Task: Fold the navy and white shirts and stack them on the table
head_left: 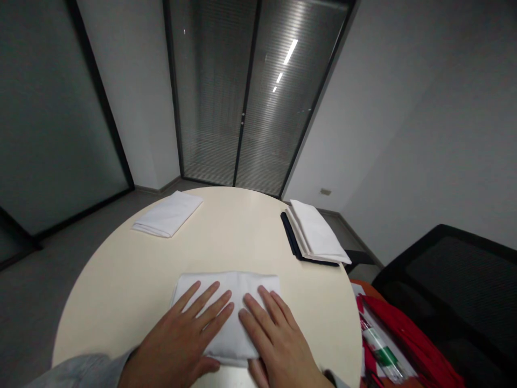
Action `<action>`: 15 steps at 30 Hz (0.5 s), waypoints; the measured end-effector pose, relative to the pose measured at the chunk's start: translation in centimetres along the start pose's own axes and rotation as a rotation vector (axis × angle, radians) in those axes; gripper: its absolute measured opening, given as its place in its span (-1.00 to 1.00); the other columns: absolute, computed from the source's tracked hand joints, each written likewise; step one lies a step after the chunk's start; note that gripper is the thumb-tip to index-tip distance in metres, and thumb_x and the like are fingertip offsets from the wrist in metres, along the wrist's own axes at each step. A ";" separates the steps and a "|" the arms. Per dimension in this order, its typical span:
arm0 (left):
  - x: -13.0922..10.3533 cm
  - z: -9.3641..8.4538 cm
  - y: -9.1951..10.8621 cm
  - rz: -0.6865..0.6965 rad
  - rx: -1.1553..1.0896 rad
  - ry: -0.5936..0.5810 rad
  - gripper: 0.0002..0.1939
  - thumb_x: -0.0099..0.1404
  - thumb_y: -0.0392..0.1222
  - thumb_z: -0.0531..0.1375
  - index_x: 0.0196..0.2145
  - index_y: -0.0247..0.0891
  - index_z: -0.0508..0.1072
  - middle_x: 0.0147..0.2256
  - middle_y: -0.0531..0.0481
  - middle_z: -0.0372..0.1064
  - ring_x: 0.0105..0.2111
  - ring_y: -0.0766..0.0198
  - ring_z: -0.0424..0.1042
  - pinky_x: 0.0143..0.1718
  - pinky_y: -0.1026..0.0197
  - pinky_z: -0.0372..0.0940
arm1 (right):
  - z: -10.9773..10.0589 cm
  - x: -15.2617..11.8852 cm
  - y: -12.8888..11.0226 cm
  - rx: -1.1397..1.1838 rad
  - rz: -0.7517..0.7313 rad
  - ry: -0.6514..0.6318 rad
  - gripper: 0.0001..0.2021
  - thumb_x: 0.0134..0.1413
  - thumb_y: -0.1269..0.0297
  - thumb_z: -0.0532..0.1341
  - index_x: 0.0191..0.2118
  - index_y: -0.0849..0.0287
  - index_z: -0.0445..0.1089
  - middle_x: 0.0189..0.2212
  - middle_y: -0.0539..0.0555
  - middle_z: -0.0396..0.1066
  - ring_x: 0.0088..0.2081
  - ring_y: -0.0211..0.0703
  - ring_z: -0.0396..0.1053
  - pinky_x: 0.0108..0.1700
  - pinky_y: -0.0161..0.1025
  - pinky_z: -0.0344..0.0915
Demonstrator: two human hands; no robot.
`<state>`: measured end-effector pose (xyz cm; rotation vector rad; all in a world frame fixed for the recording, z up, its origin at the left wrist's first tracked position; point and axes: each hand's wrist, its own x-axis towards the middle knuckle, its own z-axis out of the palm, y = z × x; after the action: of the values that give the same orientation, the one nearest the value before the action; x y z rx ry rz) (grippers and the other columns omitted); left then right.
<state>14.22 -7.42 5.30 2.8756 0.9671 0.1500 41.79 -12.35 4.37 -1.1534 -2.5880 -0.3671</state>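
A folded white cloth (230,284) lies flat near the front of the round table, beneath both of my hands. My left hand (181,331) rests palm down on its left part, fingers spread. On the right part lies my right hand (278,334), palm down with the fingers stretched forward and slightly apart. The thumbs sit by the cloth's near edge, the right one partly hidden. Neither hand grips anything.
Another folded white cloth (168,214) lies at the table's back left. At the right edge is a stack of folded white and dark cloths (317,231). Beyond the pale table (226,242) stand a black chair (452,280) and a red item (407,328) with a clear bottle (382,347).
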 end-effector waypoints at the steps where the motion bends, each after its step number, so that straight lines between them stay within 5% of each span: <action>1: 0.1 0.2 -0.1 0.005 0.001 0.009 -0.08 0.31 0.12 0.37 0.49 0.04 0.07 0.46 -0.06 0.03 0.45 -0.22 0.01 0.43 -0.41 0.01 | 0.0 -0.1 0.1 0.019 0.012 -0.043 -0.32 0.27 0.03 0.23 0.43 0.15 0.19 0.47 0.13 0.08 0.45 0.36 0.03 0.37 0.31 0.22; 7: 0.0 1.8 0.3 0.004 0.017 0.004 -0.18 0.35 -0.01 0.37 0.46 0.09 0.14 0.45 -0.04 0.04 0.44 -0.21 0.04 0.41 -0.40 0.07 | 1.5 -0.6 0.2 0.055 -0.016 -0.157 -0.17 0.26 0.14 0.27 0.53 0.12 -0.06 0.49 0.18 -0.03 0.48 0.42 -0.07 0.38 0.36 0.17; 11: -0.3 -0.3 0.3 0.025 -0.044 0.002 -0.18 0.36 0.06 0.33 0.47 0.02 0.13 0.46 -0.06 0.02 0.45 -0.17 0.03 0.43 -0.30 0.06 | 1.3 -0.5 0.0 -0.020 -0.040 -0.108 -0.24 0.29 -0.06 0.25 0.46 0.16 0.13 0.44 0.21 0.11 0.40 0.47 0.13 0.30 0.32 0.28; 15: 1.9 -3.0 0.1 -0.050 -0.061 0.053 -0.43 0.52 0.01 0.14 0.42 -0.06 0.25 0.41 -0.04 0.19 0.39 -0.04 0.20 0.42 -0.20 0.10 | -2.1 2.2 0.0 0.052 -0.039 -0.119 -0.28 0.23 -0.32 0.20 0.26 0.15 0.42 0.24 0.21 0.44 0.22 0.39 0.40 0.17 0.22 0.42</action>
<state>15.45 -6.14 8.42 2.8029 1.0243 0.2489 40.74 -11.55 7.05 -1.1410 -2.7082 -0.2441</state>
